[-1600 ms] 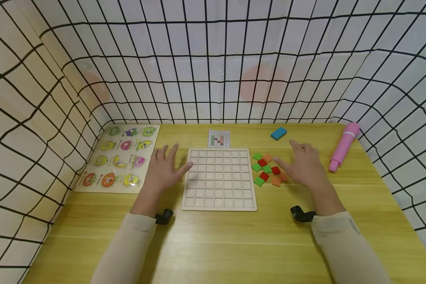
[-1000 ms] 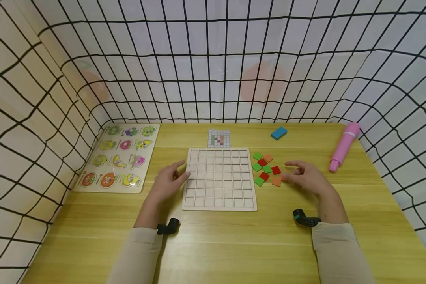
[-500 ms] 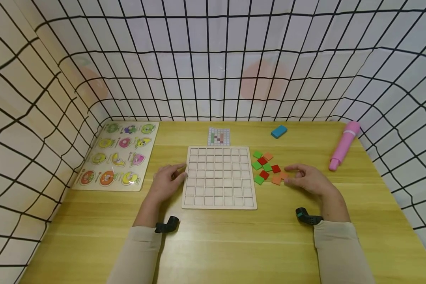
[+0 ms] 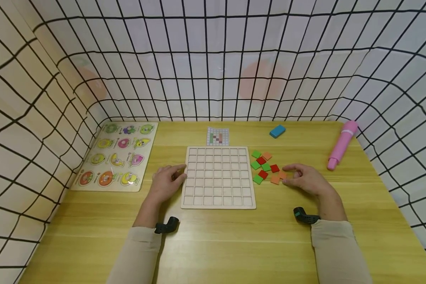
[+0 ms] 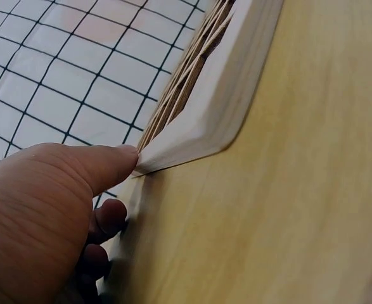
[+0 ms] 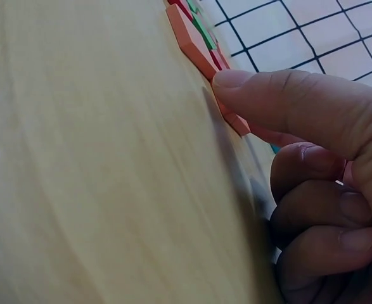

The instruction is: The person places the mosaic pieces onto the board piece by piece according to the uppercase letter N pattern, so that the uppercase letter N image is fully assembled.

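In the head view, a pale wooden grid board (image 4: 218, 178) lies flat in the middle of the table. My left hand (image 4: 165, 184) rests at its left edge, the thumb tip touching the board's rim in the left wrist view. Several red, green and orange square tiles are scattered right of the board. With thumb and index finger, my right hand (image 4: 309, 180) pinches the outermost orange tile (image 4: 282, 174), which still lies at table level. The right wrist view shows the thumb (image 6: 274, 95) against the tile's edge, other fingers curled under.
Behind the board lies a small printed pattern card (image 4: 218, 136). A blue block (image 4: 277, 131) and a pink microphone-shaped object (image 4: 342, 145) sit farther right. At left is a fruit puzzle board (image 4: 115, 157). Black netting (image 4: 223, 79) over white sheeting encloses the table.
Both hands have come down from a spread pose. My left hand has settled beside the board's left edge, and my right has drawn back slightly and closed its fingertips about the orange tile.
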`<state>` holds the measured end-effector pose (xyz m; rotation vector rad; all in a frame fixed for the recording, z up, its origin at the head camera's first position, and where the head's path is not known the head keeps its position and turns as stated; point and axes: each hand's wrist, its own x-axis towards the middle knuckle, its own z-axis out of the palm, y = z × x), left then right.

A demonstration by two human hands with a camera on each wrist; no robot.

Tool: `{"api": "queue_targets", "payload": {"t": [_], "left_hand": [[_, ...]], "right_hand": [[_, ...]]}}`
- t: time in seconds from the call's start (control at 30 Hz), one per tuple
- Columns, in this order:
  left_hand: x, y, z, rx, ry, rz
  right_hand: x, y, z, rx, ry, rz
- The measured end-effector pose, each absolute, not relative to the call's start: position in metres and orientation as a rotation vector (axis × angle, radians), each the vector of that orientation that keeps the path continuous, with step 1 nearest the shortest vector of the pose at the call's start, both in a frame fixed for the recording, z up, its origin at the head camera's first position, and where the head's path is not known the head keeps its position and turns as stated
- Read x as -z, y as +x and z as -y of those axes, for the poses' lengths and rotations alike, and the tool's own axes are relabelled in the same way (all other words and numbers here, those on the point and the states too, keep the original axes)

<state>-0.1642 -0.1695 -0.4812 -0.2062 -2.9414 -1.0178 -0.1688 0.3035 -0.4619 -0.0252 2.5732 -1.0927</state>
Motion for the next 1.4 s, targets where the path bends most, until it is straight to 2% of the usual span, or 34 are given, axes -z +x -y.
{"api": "queue_targets", "payload": {"t": [1.0, 1.4], "left_hand": [[0.4837, -0.1636, 0.1674, 1.041, -0.175, 2.916], [0.4823, -0.1618, 0.1676, 1.038, -0.176, 2.921]], "right_hand": [[0.4617, -0.1667, -0.2978, 1.107, 0.072, -2.581], [0.4658, -0.1672, -0.3021, 1.116, 0.027, -2.613]]}}
